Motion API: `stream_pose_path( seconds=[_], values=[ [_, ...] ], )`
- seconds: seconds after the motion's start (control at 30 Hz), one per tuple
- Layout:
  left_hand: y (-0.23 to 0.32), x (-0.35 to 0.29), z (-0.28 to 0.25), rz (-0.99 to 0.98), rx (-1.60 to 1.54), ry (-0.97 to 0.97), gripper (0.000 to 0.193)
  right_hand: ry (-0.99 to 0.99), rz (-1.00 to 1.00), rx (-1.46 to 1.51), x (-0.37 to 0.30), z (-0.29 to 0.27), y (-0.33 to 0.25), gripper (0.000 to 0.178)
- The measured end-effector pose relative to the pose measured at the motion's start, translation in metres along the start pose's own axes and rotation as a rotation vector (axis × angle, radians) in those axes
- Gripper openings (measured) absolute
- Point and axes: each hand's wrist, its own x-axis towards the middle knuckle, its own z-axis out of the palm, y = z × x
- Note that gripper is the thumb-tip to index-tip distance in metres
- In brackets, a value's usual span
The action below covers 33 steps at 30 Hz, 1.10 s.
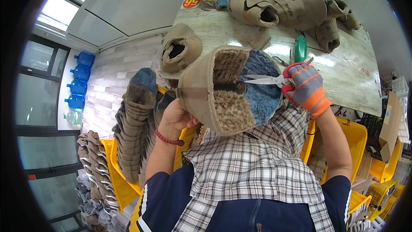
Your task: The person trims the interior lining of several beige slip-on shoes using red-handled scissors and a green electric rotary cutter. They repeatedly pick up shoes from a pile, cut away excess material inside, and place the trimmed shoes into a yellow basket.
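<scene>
A khaki winter cap [234, 114] is held up in front of my chest, its inside facing me. The lining is brown fleece on one side and blue fleece on the other. My left hand [175, 115], bare with a red bead bracelet at the wrist, grips the cap at its left outer side; some fingers are hidden behind it. My right hand [307, 87], in a grey and orange glove, is closed round the red handles of a pair of scissors [267, 80]. Their blades point left, slightly parted, over the blue lining.
A pale wooden table [352, 79] lies ahead, with a heap of caps [296, 8] at its far side. Another cap [182, 47] sits at its left edge; a green object [300, 49] lies beyond my glove. Stacked caps [131, 133] fill a yellow basket [118, 180] at left. Yellow crates [354, 139] stand at right.
</scene>
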Motion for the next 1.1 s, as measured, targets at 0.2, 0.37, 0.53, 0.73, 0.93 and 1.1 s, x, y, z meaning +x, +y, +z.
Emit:
stream_pose_path(
  seconds=[0.2,0.37,0.53,0.73,0.93,1.1],
  values=[
    [0.003,-0.007,0.016,0.041,0.054,0.095,0.026,-0.055,0.219,0.235,-0.006,0.012,0.001,0.03],
    [0.027,-0.053,0.044,0.725,0.662,0.428,0.03,0.227,0.515,0.59,-0.036,0.037,0.023,0.041],
    [0.092,-0.073,0.081,1.008,1.172,0.783,0.031,0.211,0.554,0.558,-0.062,0.042,0.02,0.05],
    [0.131,0.033,0.016,0.628,2.105,1.131,0.037,0.232,0.651,0.643,-0.067,0.062,0.013,0.049],
    [0.156,0.066,0.024,0.546,2.19,1.093,0.047,0.208,0.718,0.573,-0.076,0.047,0.01,0.055],
    [0.087,0.132,0.103,1.273,1.636,0.705,0.032,0.254,0.839,0.617,-0.081,0.037,0.015,0.033]
  ],
)
